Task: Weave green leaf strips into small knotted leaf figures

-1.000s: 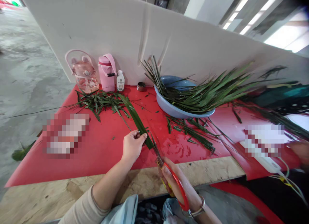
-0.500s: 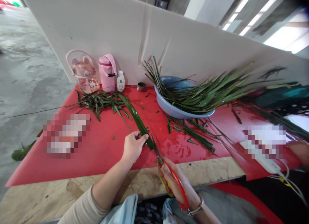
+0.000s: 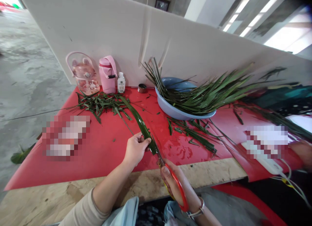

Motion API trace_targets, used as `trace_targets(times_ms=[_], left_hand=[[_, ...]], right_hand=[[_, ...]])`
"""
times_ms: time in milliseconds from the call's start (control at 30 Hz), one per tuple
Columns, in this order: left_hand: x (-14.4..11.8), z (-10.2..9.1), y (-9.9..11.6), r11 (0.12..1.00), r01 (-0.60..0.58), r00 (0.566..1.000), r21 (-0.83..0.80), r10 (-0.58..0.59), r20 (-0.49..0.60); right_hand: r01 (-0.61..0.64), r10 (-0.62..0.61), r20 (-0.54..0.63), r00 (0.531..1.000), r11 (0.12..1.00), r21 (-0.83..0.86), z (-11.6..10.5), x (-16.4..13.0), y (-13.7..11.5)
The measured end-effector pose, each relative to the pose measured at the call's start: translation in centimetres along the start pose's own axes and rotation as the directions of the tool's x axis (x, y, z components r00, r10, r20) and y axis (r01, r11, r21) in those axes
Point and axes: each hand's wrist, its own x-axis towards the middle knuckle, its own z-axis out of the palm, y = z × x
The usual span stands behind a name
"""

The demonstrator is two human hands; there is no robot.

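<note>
Since a second ago little has shifted: your view has dipped a touch and your left hand [image 3: 135,148] has slid slightly along the leaf [image 3: 139,121], which it still pinches near the cut end. That leaf is a long, flat, glossy blade; its long axis runs from your left hand up and away to the left, toward the pile of clippings [image 3: 102,104] on the red sheet [image 3: 102,154]. The blue basin [image 3: 175,110], smooth plastic, holds a sheaf of stiff, narrow leaves fanning right. Your right hand [image 3: 177,185], the nearer one, is closed through the red handles of the scissors [image 3: 170,175], whose blades meet the leaf's end just beside your left fingertips.
</note>
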Motion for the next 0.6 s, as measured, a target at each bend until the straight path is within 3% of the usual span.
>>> trace_targets(times_ms=[333, 600], left_hand=[[-0.38, 0.41, 0.35, 1.0, 0.025, 0.998, 0.008, -0.025, 0.063], [-0.7, 0.49, 0.08, 0.999, 0.028, 0.991, 0.024, -0.031, 0.133]], right_hand=[[0.003, -0.002, 0.034, 0.999, 0.999, -0.035, -0.12, 0.02, 0.04], [-0.011, 0.011, -0.013, 1.0, 1.0, -0.026, -0.21, 0.1, -0.08]])
